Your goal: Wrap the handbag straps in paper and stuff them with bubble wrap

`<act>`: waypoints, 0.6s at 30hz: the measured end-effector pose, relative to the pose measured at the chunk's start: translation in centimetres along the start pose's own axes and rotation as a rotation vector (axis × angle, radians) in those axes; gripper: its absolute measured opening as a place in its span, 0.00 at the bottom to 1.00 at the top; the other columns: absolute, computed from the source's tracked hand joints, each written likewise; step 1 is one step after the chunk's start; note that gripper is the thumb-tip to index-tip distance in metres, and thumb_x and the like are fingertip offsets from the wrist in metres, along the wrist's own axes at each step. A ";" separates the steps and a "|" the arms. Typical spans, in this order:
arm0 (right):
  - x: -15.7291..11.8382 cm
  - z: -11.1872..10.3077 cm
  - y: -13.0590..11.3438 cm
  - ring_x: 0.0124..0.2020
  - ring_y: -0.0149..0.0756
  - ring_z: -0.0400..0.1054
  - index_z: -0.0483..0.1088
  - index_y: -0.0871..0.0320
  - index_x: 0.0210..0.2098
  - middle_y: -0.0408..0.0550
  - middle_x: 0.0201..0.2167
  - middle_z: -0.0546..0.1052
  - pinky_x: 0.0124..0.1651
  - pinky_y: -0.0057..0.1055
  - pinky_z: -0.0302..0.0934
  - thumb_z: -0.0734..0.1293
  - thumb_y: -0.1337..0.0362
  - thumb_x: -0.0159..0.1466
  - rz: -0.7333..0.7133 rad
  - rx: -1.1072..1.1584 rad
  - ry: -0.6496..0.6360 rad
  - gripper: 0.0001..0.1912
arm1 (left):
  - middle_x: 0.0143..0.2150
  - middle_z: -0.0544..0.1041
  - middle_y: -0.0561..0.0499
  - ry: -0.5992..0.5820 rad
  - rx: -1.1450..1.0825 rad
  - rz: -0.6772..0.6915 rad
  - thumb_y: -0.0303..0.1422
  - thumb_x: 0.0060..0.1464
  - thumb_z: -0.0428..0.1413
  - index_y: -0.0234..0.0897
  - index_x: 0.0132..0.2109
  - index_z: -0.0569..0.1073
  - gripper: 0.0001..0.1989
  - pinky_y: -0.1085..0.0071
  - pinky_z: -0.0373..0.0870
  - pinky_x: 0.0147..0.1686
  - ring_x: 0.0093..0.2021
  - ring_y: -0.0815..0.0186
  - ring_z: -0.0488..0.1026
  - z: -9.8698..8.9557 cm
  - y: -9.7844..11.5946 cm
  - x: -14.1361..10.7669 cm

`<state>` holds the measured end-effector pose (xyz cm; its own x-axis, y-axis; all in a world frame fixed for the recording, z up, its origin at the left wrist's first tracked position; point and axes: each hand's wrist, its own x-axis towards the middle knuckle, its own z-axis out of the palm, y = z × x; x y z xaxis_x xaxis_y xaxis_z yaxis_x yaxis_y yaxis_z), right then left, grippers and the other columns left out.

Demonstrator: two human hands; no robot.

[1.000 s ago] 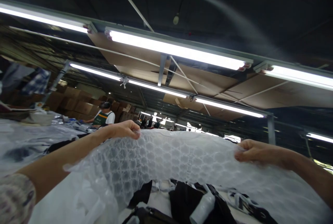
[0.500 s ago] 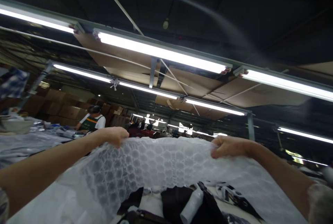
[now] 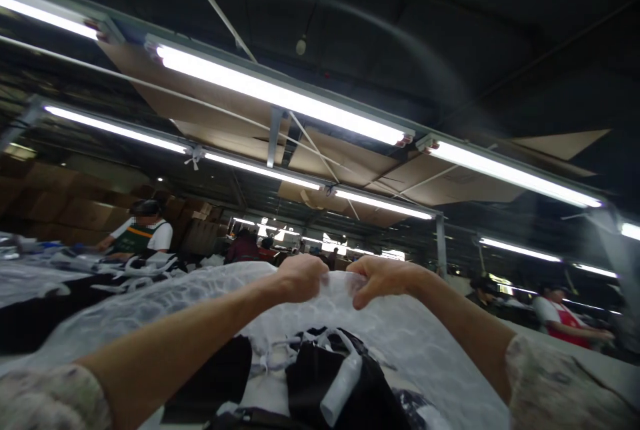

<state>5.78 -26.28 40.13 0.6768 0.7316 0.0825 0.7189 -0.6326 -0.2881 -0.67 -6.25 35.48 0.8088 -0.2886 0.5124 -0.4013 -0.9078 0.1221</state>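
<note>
A translucent white sheet with a bubble pattern (image 3: 415,343) arches across the lower middle of the view. My left hand (image 3: 301,279) grips its upper edge near the centre, fingers closed. Close beside it, to the right, my right hand (image 3: 385,278) pinches the same edge between thumb and fingers. A narrow gap separates the two hands. Below them, partly under the sheet, lie black pieces (image 3: 320,377) and a pale cylindrical item (image 3: 341,387) on a thin white strip.
At left, a table holds a heap of white and dark items (image 3: 145,267). A person in a green apron (image 3: 135,237) stands behind it, near stacked cartons (image 3: 85,213). At right is a person in a red apron (image 3: 567,323). Tube lights (image 3: 280,93) hang overhead.
My hands have come together from wide apart, bunching the sheet's edge between them. The view has turned to the right, and the person in red has come into view.
</note>
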 end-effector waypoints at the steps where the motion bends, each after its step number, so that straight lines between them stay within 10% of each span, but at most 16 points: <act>1: -0.5 -0.1 0.7 0.24 0.29 0.66 0.73 0.58 0.25 0.36 0.21 0.73 0.28 0.25 0.58 0.75 0.65 0.42 0.021 -0.011 0.008 0.11 | 0.41 0.79 0.49 -0.015 0.027 -0.014 0.35 0.62 0.59 0.34 0.41 0.76 0.07 0.58 0.74 0.47 0.43 0.60 0.77 -0.2 -0.6 0.0; 8: -1.8 1.3 2.8 0.26 0.32 0.69 0.65 0.57 0.24 0.42 0.24 0.75 0.31 0.27 0.62 0.65 0.63 0.57 -0.065 -0.047 0.206 0.07 | 0.37 0.78 0.51 -0.126 0.079 -0.118 0.36 0.64 0.58 0.32 0.41 0.76 0.09 0.64 0.77 0.38 0.35 0.65 0.77 -2.7 -3.9 -0.6; 11: -1.5 1.9 2.0 0.25 0.31 0.68 0.63 0.57 0.25 0.43 0.25 0.74 0.29 0.27 0.61 0.64 0.62 0.61 -0.142 -0.067 0.256 0.09 | 0.48 0.78 0.43 -0.020 0.096 -0.107 0.34 0.63 0.57 0.33 0.52 0.74 0.13 0.59 0.75 0.47 0.47 0.58 0.77 -2.8 -2.9 -1.0; 14: -1.0 2.0 1.0 0.25 0.30 0.64 0.64 0.57 0.25 0.42 0.24 0.73 0.30 0.26 0.58 0.64 0.61 0.62 -0.233 -0.104 0.256 0.10 | 0.58 0.74 0.38 0.093 0.116 -0.079 0.34 0.61 0.58 0.36 0.62 0.66 0.25 0.56 0.69 0.54 0.58 0.51 0.71 -1.4 -0.9 -1.2; 18: -0.9 1.9 -0.5 0.25 0.30 0.62 0.63 0.56 0.23 0.40 0.22 0.69 0.32 0.27 0.56 0.62 0.57 0.65 -0.323 -0.156 0.242 0.16 | 0.46 0.79 0.41 0.131 0.138 -0.087 0.32 0.64 0.54 0.37 0.50 0.75 0.10 0.58 0.72 0.48 0.49 0.54 0.77 2.3 1.1 -0.8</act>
<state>4.48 -26.12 38.42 0.4176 0.8291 0.3717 0.9026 -0.4257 -0.0646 -0.74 -7.71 33.29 0.7714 -0.1738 0.6121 -0.2630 -0.9631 0.0580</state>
